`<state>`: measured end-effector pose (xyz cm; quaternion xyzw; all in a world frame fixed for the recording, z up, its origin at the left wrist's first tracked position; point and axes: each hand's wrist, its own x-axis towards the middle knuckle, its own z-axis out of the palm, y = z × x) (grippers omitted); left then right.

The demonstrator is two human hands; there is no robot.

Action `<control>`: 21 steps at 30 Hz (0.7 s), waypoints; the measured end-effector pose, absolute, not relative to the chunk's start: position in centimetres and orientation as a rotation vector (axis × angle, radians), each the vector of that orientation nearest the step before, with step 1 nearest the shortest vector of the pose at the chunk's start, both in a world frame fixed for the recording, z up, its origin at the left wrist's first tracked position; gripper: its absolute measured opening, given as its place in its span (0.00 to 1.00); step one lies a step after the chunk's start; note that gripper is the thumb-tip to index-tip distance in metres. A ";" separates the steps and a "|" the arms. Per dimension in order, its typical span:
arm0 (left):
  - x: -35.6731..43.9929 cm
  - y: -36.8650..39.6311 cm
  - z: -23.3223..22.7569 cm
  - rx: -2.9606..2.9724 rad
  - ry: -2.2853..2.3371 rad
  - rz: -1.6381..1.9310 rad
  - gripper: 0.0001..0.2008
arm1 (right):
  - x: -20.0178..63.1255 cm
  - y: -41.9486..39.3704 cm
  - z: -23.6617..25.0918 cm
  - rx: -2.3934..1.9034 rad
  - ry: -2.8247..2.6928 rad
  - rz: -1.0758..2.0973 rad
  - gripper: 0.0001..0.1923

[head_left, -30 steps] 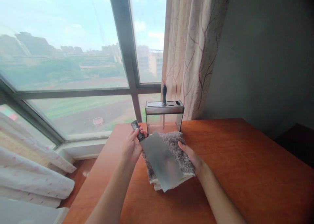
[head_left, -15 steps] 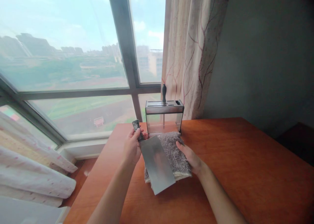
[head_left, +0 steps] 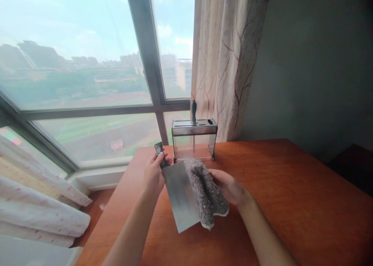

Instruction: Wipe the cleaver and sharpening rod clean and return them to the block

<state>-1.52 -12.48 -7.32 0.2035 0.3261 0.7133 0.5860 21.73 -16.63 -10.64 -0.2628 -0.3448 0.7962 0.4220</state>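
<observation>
My left hand [head_left: 153,175] grips the dark handle of a steel cleaver [head_left: 180,198], whose broad blade slants down toward me above the table. My right hand [head_left: 229,186] holds a grey fluffy cloth [head_left: 207,194], folded over the blade's right edge. Behind them stands a clear knife block [head_left: 194,139] with a metal top, one black-handled tool [head_left: 194,110] upright in a slot.
The orange-brown wooden table [head_left: 291,196] spreads to the right and front. A large window [head_left: 87,83] lies beyond its far left edge, a patterned curtain [head_left: 230,60] hangs behind the block, and a grey wall [head_left: 314,72] stands at right. White fabric [head_left: 37,211] lies lower left.
The cloth lay flat under the blade; my right hand has lifted it and folded it against the blade's right side. The cleaver has shifted slightly left and toward me.
</observation>
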 end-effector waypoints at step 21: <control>1.5 -13.6 -8.4 0.679 0.697 1.647 0.15 | 17.6 -16.4 -13.2 -0.787 -1.290 1.646 0.25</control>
